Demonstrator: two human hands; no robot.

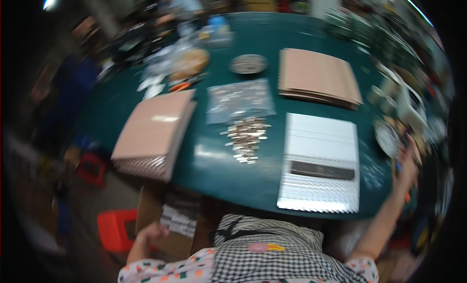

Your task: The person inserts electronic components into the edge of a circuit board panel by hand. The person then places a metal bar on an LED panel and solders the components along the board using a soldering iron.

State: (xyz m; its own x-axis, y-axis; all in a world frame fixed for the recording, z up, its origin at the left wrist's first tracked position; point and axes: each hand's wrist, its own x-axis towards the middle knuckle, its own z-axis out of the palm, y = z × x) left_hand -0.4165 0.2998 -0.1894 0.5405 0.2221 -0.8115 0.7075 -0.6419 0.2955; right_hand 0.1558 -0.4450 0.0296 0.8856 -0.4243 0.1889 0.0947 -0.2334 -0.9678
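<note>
My right hand [409,162] reaches out to the table's right edge, next to a round metallic dish [387,138]. Its fingers are smeared by motion, and a bit of blue shows beside them. Low at the left, my left hand [153,231] hangs in front of an open cardboard box [172,241], off the table; its fingers are too blurred to read. Before me on the green table lies a silvery ridged sheet stack [321,137] with a dark flat bar [322,170] across it. Small metallic pieces [247,137] are heaped left of it.
Pinkish ridged stacks stand at the left [153,127] and back right [316,76]. A clear plastic bag [241,100] and a round dish of small pieces [248,64] lie mid-table. Orange-handled scissors [180,87] are behind. A red stool [116,229] stands at lower left.
</note>
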